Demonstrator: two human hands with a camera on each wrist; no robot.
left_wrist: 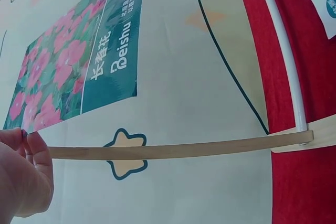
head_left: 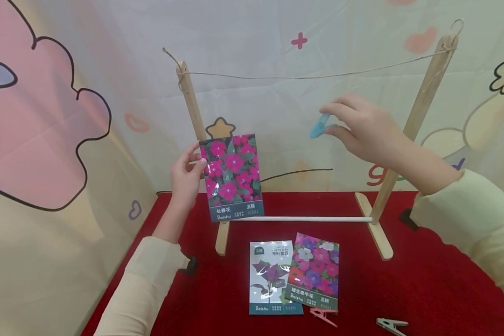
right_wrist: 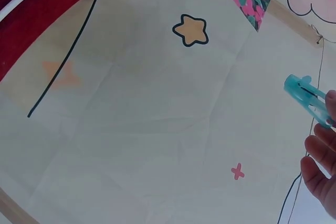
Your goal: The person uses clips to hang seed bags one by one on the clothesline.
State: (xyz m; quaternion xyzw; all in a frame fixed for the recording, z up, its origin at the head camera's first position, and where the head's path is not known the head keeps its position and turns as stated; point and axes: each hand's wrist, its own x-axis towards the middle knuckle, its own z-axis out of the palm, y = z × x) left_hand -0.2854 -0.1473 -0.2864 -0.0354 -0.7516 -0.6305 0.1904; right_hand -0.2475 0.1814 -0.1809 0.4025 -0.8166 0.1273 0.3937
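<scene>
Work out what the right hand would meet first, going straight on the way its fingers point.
In the head view, the right hand, pinching a blue clip, would probably first meet the pink-flowered packet to the left, but depth is unclear and it might miss.

Looks like a small staged corner; impossible to tell whether in a home or a studio. Closed in by a creased backdrop [head_left: 277,116] printed with a pink cartoon figure [head_left: 46,107], hearts [head_left: 422,40] and a star [head_left: 220,128]; furnished with a red-covered counter [head_left: 218,289] and a wooden frame [head_left: 429,88] strung with twine [head_left: 277,78].
</scene>
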